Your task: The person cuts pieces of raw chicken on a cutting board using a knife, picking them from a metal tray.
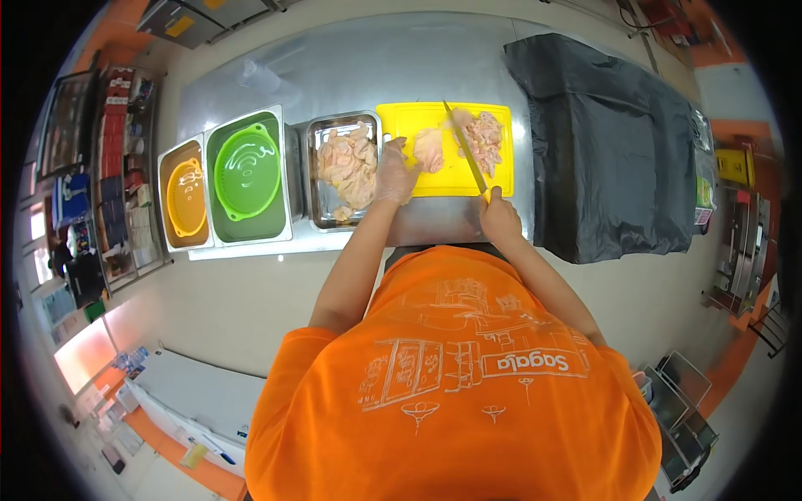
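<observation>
A yellow cutting board lies on the steel table. On it a flat piece of raw chicken is left of the knife, and a heap of cut chicken is mostly to the right. My left hand, in a clear plastic glove, is over the board's left edge beside the flat piece, its fingers apart. My right hand, seemingly bare, is closed around the knife's yellow handle; the long blade points away from me across the board. Left of the board, a steel tray holds more raw chicken pieces.
Farther left, a green basket and an orange basket sit in deep steel pans. A clear plastic container is toward the table's far side. Black plastic sheeting covers something at right. Shelving stands beyond the left end.
</observation>
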Available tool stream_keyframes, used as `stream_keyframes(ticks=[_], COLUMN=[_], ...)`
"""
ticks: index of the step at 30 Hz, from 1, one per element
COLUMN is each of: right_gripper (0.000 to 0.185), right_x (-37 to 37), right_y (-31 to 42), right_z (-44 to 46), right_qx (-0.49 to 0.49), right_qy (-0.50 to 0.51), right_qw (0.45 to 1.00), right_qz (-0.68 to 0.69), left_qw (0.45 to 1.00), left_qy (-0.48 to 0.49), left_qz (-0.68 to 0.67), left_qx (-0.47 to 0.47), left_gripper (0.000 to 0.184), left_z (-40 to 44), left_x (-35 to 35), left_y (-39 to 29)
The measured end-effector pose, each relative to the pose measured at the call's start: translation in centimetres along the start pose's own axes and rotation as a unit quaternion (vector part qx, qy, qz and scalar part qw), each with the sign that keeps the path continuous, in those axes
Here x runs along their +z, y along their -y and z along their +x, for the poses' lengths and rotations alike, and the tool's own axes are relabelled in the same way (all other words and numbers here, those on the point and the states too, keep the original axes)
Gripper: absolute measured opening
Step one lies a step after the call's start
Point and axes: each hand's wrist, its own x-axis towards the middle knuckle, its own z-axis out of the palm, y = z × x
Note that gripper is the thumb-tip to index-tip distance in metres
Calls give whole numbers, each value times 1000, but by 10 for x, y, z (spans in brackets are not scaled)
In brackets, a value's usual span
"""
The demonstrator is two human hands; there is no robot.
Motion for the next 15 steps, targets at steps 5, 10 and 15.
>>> stream_keyframes(ticks=[5,10,15], right_gripper=[36,37,39], right_x=[-2,-1,8], right_y=[4,4,-1], right_z=[-11,-4,8], right_qx=[-14,-27,-27], right_qy=[28,41,54], right_qw=[999,999,998], right_qz=[11,1,1], left_qw=[989,950,869], left_qy=[22,38,143], left_qz=[106,258,473], left_qx=[-100,-171,23], left_gripper=[50,37,29], left_z=[7,24,22], left_x=[-2,20,22], left_y=[-21,-41,-26])
